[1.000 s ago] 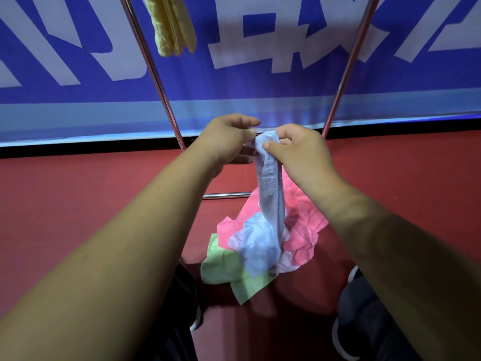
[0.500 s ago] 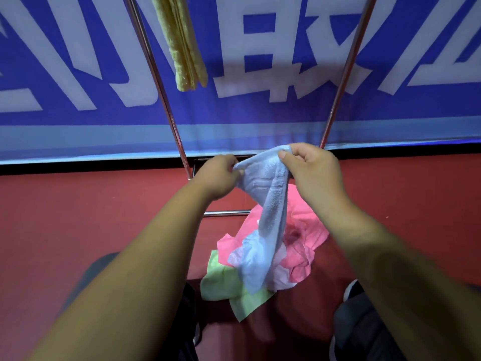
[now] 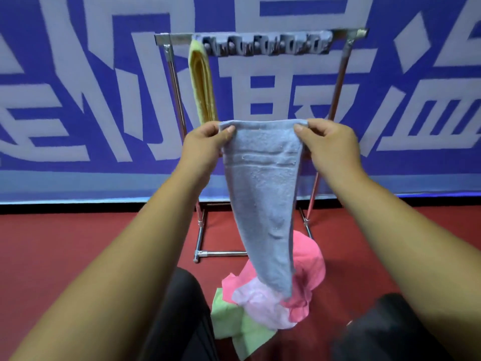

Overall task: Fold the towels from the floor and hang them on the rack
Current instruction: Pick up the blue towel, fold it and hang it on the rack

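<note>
Both arms reached forward, wrists level. My left grip [image 3: 205, 144] pinched the top left corner of the blue towel [image 3: 263, 191], thumb on the front. My right grip [image 3: 330, 144] pinched the top right corner the same way. The top edge ran taut between them. The towel hung narrowing to a point over the pink towel [image 3: 309, 264] and green towel [image 3: 234, 324] on the floor [image 3: 78, 243]. The rack [image 3: 346, 35] stood behind, with a folded yellow towel [image 3: 203, 84] at its left end. Red floor lay open on either side.
</note>
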Demonstrator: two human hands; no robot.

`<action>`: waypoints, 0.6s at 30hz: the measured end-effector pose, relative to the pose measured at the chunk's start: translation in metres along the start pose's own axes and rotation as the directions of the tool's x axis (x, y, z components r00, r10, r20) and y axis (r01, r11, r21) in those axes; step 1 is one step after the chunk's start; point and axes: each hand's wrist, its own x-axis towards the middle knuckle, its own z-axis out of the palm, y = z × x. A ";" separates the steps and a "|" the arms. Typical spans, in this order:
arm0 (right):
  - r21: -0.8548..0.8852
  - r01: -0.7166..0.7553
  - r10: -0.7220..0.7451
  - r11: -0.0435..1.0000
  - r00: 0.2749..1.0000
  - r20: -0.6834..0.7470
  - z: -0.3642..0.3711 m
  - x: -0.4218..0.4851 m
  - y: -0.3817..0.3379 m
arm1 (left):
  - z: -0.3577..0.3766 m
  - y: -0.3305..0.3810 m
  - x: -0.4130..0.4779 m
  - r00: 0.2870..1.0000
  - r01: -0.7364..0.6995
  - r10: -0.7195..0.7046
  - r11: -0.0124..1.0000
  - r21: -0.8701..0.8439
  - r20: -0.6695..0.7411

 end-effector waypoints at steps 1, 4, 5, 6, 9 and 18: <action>0.009 0.008 -0.008 1.000 1.000 -0.013 -0.005 0.004 -0.012 | -0.002 0.017 0.002 1.000 -0.027 0.027 1.000 0.002 -0.007; 0.027 0.029 -0.028 0.999 0.999 -0.045 -0.017 0.017 -0.047 | -0.007 0.063 0.003 0.997 -0.082 0.083 0.996 -0.035 0.006; 0.033 0.042 -0.041 0.999 0.998 -0.055 -0.020 0.020 -0.058 | -0.008 0.076 0.003 0.995 -0.102 0.103 0.993 -0.052 0.011; 0.042 0.060 -0.057 0.997 0.996 -0.070 -0.023 0.024 -0.068 | -0.009 0.086 0.002 0.992 -0.123 0.124 0.990 -0.067 0.010; 0.007 0.100 -0.099 0.995 0.988 -0.122 -0.028 0.028 -0.087 | -0.013 0.103 0.001 0.986 -0.164 0.165 0.984 -0.074 -0.003; -0.117 0.088 -0.096 0.989 0.993 -0.063 -0.035 0.022 -0.107 | -0.016 0.115 -0.003 0.987 -0.155 0.156 0.988 0.007 -0.031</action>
